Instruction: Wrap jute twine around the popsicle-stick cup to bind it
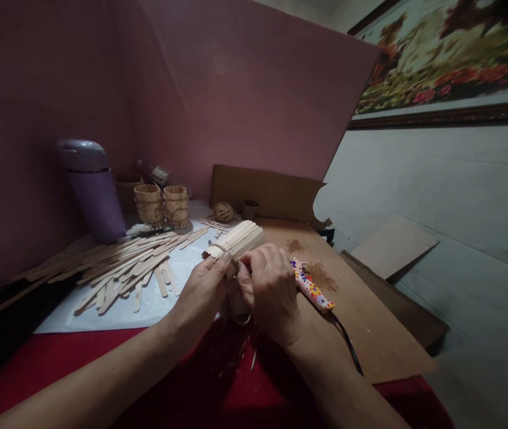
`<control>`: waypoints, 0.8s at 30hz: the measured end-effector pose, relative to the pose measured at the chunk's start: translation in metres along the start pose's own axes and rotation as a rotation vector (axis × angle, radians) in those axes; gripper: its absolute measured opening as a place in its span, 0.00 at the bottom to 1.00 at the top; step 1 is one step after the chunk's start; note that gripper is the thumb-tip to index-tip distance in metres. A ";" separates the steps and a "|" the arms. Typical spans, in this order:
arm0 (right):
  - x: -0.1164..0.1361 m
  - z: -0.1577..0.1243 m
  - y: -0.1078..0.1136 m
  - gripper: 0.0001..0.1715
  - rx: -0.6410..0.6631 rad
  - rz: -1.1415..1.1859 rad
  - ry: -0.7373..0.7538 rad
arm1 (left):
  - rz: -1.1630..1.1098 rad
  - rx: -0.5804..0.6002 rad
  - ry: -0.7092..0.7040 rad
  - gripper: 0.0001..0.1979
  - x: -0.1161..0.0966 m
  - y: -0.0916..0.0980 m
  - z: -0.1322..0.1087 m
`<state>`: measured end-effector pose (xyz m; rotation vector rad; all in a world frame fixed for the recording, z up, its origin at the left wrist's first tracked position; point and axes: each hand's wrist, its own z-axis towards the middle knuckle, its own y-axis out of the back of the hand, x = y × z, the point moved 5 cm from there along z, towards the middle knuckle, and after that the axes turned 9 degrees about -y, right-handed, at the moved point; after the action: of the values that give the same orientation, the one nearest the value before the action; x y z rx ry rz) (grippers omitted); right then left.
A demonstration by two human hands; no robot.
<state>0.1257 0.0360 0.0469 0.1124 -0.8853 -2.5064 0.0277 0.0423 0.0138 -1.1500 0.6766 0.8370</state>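
Note:
A craft-stick cup [240, 236] lies tilted on its side at the middle of the view, with cord around it near its left end. My left hand [200, 289] is closed on that left end, thumb pressed on the cord. Beside it my right hand [271, 289] is closed, fingers curled in a pinch against the cup's near side; what lies between those fingertips is hidden. Just right of my right hand rests a flower-patterned glue gun [314, 292] with a black cable. Loose wooden craft sticks [128, 268] spread out to the left.
Two finished-looking stick cups [149, 205] stand at the back left near a purple bottle [95, 196]. A twine ball [223, 212] and a small dark pot [249, 208] sit behind the work. Brown board [370, 333] and red cloth [146, 387] cover the table; a pink panel [245, 89] rises behind.

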 end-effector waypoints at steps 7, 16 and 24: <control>-0.018 0.007 -0.004 0.09 -0.090 -0.088 -0.055 | -0.131 0.004 0.033 0.11 -0.005 -0.006 0.002; -0.019 0.008 0.011 0.10 -0.123 0.088 -0.108 | -0.290 -0.065 0.084 0.15 -0.011 -0.002 0.007; -0.002 0.004 0.010 0.06 -0.033 0.185 0.013 | -0.233 -0.143 0.096 0.13 -0.007 0.000 0.007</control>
<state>0.1303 0.0324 0.0559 0.0344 -0.8096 -2.3447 0.0242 0.0477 0.0215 -1.3759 0.5543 0.6432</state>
